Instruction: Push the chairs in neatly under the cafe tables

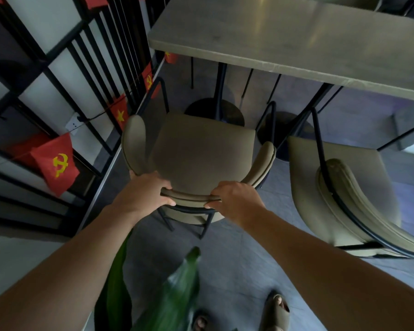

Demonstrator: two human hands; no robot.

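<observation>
Grey floor point(237, 263) runs under everything, with a dark metal lattice and red flags point(55, 162) left of the hands. Left hand point(144, 194) and right hand point(237, 201) both curl round the chair point(201, 151) backrest, spaced apart, likely so it steers straight. Its seat lies just ahead of the hands, front edge short of the table point(296, 41), not yet tucked in. Right of the right hand, a second chair point(344, 187) sits angled, also out. Green leaves point(177, 295) hang below the forearms.

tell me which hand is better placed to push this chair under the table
Neither alone: the left hand and right hand both grip the chair backrest, either side of its middle, so pushing together should keep it straight.
</observation>
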